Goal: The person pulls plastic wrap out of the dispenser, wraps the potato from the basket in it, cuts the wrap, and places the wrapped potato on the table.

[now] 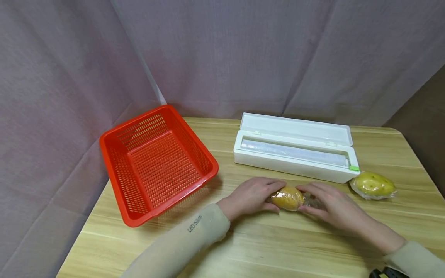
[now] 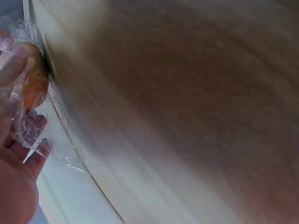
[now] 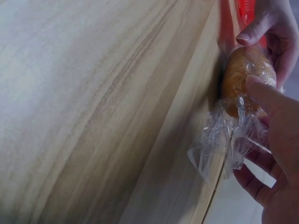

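Observation:
An oval orange-brown potato (image 1: 287,198), wrapped in clear plastic film, sits on the table between both hands. The left hand (image 1: 255,195) holds its left end, with fingers over the far side and thumb on the near side. At the opposite end, the right hand (image 1: 332,204) grips it. In the right wrist view the right thumb (image 3: 261,88) presses on the wrapped potato (image 3: 243,70). Crumpled loose film (image 3: 210,140) hangs from that end beside the right fingers. The left wrist view shows the potato (image 2: 35,84) and film at its left edge.
A red plastic basket (image 1: 158,210) stands at the left. Behind the hands lies a white cling film box (image 1: 288,166), lid up, with a film roll (image 1: 292,150) inside. A wrapped yellow potato (image 1: 373,185) rests by its right end. A dark object (image 1: 387,272) shows at the bottom right.

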A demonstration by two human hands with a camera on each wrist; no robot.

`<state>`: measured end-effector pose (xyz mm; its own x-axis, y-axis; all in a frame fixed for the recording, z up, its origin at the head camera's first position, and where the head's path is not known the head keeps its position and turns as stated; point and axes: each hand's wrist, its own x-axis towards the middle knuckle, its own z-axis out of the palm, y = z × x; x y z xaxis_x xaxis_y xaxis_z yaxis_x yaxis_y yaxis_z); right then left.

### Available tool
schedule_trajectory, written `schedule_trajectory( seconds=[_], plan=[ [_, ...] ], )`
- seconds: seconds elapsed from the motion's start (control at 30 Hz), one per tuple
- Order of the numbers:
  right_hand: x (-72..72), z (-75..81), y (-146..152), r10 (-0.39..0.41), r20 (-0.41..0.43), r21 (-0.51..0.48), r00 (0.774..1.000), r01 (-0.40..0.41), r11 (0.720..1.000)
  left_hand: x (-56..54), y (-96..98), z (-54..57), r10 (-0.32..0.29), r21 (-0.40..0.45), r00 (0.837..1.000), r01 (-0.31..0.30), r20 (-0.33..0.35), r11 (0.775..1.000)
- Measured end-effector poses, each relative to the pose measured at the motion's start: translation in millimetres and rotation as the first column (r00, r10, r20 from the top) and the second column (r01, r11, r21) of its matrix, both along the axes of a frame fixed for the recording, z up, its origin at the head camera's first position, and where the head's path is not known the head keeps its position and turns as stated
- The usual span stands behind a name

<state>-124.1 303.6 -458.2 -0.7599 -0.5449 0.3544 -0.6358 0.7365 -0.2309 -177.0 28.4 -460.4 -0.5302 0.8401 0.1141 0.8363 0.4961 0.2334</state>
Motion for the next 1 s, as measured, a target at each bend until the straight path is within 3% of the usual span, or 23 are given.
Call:
schedule_trajectory(
  seconds=[0.23, 0.53, 0.83, 1.0],
  plan=[
    [-4.0, 1.2, -0.3, 0.006, 0.012, -0.011, 1.0, -0.006, 1.0, -2.3, 4.0, -1.8, 0.032, -0.02, 0.999, -0.032, 0.008, 0.999],
    [-2.3, 6.3, -0.3, -0.012, 0.028, -0.023, 1.0, 0.013, 1.0, -3.6, 7.3, -1.5, 0.095, -0.004, 0.991, -0.095, 0.092, 0.995],
    [14.4, 18.0, -2.1, -0.096, -0.001, -0.1, 0.995, 0.096, 0.99, -1.2, 1.4, 16.7, 0.177, 0.099, 0.976, -0.19, 0.129, 0.977],
    [17.8, 19.4, -8.1, -0.111, 0.098, -0.166, 0.989, 0.126, 0.978, 0.4, -1.3, 27.3, 0.205, 0.135, 0.969, -0.224, 0.14, 0.965]
  ],
)
